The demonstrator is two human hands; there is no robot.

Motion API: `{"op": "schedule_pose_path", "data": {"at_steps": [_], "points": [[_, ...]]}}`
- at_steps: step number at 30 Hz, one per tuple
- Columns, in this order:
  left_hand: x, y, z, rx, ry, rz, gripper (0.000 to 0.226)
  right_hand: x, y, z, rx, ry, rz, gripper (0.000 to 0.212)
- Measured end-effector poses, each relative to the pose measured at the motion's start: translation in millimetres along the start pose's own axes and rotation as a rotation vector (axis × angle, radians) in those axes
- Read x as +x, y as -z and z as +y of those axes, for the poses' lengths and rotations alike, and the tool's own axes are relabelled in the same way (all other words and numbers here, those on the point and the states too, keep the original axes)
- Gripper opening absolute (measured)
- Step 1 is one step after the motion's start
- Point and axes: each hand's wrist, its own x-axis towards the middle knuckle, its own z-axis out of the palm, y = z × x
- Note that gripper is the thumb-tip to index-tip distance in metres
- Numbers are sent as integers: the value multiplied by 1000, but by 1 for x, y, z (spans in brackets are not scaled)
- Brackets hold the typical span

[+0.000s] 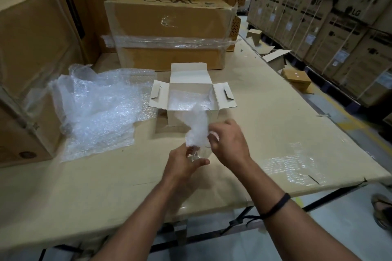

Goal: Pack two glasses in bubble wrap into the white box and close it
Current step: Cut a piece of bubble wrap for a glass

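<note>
Wrapping glass [195, 155]: left grip [184, 163] holds its base, right grip [228, 143] pinches bubble wrap [197, 127]. Next probably: finish wrap, seat in white box [188, 77] just beyond grips.

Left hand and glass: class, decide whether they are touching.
Touching. Head view: the left hand curls round the bare end of the glass.
</note>
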Motion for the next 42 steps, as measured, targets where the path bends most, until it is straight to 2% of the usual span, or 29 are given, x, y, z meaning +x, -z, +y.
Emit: {"op": "schedule_pose_path", "data": {"at_steps": [1,2,5,7,10,12,14,16,17,19,21,26,28,30,33,34,37,42], "points": [[2,0,0,31,-8,-1,41,2,5,2,-149,143,-8,23],[2,0,0,57,-21,4,40,3,11,3,-245,212,-43,27],[3,2,0,42,-35,26,34,9,28,0,-447,253,-336,31],[3,3,-3,42,-49,27,35,13,31,-5,-476,233,-516,23],[4,3,-4,24,-49,47,41,20,30,-10,-479,244,-659,13],[5,3,-5,21,-35,51,37,23,31,-7,-385,199,-726,10],[5,2,-6,-1,-3,43,31,19,35,1,-130,131,-626,26],[5,2,-7,-34,20,47,30,10,36,6,89,165,-322,33],[5,1,-8,-38,20,51,30,7,34,4,71,259,-195,30],[4,2,-7,-36,-3,49,28,5,25,3,-52,465,-131,29],[4,3,-7,-61,-25,36,26,10,18,1,-175,513,-264,44],[3,3,-6,-124,-51,27,36,30,22,-8,-340,215,-679,59],[4,4,-8,-127,-57,13,38,35,21,-14,-391,178,-828,61],[4,5,-8,-128,-70,-1,42,37,22,-15,-382,180,-845,61],[5,5,-10,-83,-90,4,48,36,27,-10,-291,247,-575,64],[6,5,-10,-76,-95,8,48,35,26,-9,-263,292,-541,67],[8,5,-12,-70,-101,9,51,33,21,-15,-290,305,-683,69],[8,3,-14,-58,-112,10,48,42,12,-28,-627,367,-876,47]]}}
